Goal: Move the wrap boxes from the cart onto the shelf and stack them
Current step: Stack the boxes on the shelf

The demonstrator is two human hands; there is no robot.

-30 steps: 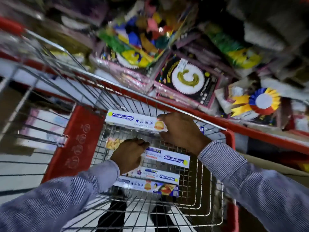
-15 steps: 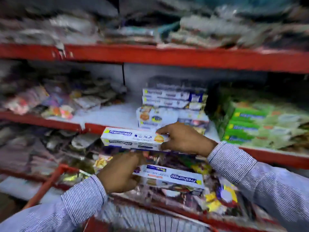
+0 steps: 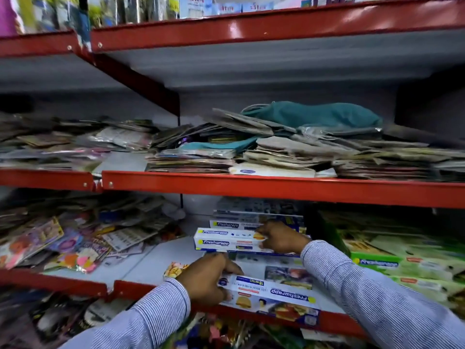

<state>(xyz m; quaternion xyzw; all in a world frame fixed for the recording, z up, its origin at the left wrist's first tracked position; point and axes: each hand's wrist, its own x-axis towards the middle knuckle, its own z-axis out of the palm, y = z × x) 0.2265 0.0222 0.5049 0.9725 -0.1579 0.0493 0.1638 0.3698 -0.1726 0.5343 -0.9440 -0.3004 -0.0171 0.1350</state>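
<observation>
- Wrap boxes, two in our hands, at a red-edged shelf.
- Our right hand, at 12 o'clock, closed on the end of a white wrap box, which sits atop the stack on the shelf.
- Our left hand, at 6 o'clock, grips a second wrap box over the shelf's front lip.
- Green boxes, at 3 o'clock.
- Loose packets, at 9 o'clock.

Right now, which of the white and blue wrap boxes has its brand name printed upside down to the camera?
The white and blue cardboard wrap box in the left hand, at the red shelf edge's lower level. The right hand's box reads upright.
</observation>
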